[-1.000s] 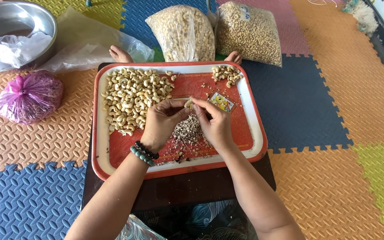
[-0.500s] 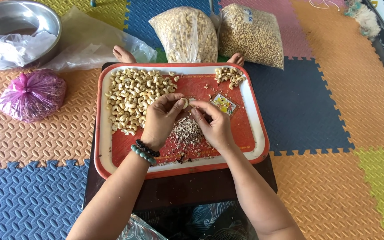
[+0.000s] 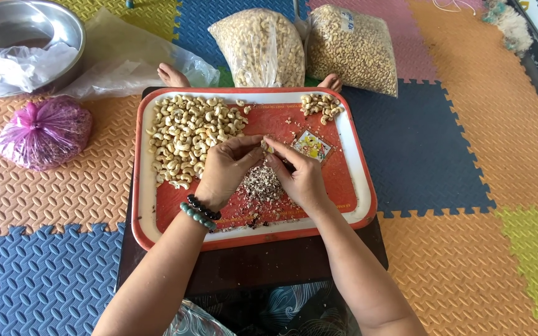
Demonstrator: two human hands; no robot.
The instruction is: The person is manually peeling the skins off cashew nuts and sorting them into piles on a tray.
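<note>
Both hands meet over the middle of the red tray (image 3: 356, 155): left hand (image 3: 226, 169) and right hand (image 3: 300, 177) pinch one cashew (image 3: 268, 147) between their fingertips, directly above the heap of peeled skins (image 3: 263, 185). Small, light and likely brittle, the nut wants a gentle fingertip hold at its ends. Unpeeled-looking nuts (image 3: 188, 137) lie on the tray's left side.

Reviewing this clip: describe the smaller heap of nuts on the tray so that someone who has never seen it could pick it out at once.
Start at the red tray with the white rim on the low dark table. The small heap of nuts sits in its far right corner, just below the darker of two clear bags. It is a mere handful, unlike the large pale pile covering the tray's left side.
</note>
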